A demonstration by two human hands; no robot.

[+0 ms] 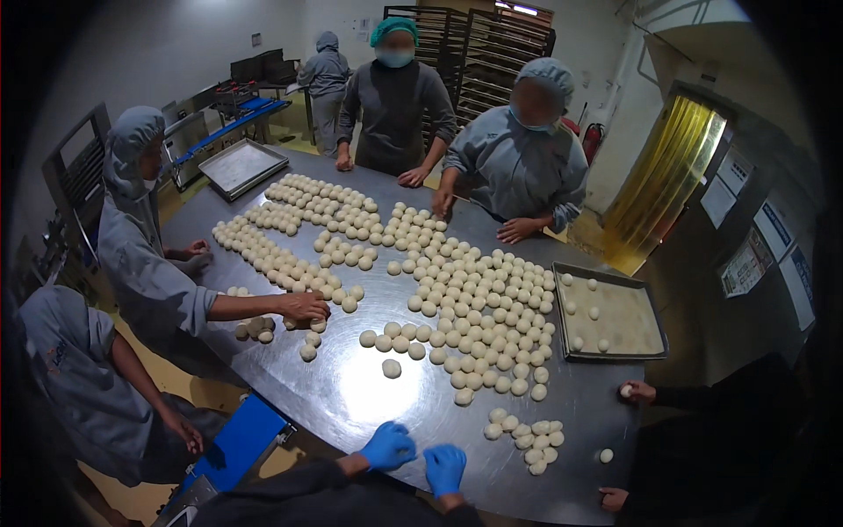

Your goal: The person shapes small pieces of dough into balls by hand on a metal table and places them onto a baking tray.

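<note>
My left hand (389, 446) and my right hand (445, 468), both in blue gloves, are low over the near edge of the steel table (263, 351), a short gap apart. Both have curled fingers; what lies beneath them, if anything, is hidden. Many pale dough balls (461, 321) cover the middle and back of the table in loose rows and clusters. A lone ball (392, 369) sits above my hands, and a small cluster (522, 439) lies to their right.
A tray holding several balls (619, 325) lies at right, another tray (242, 160) at back left. Several co-workers (395, 105) surround the table; one's hand (303, 306) touches balls, another's (639, 393) holds one. A blue conveyor (233, 448) adjoins the lower left. Racks (496, 61) stand behind.
</note>
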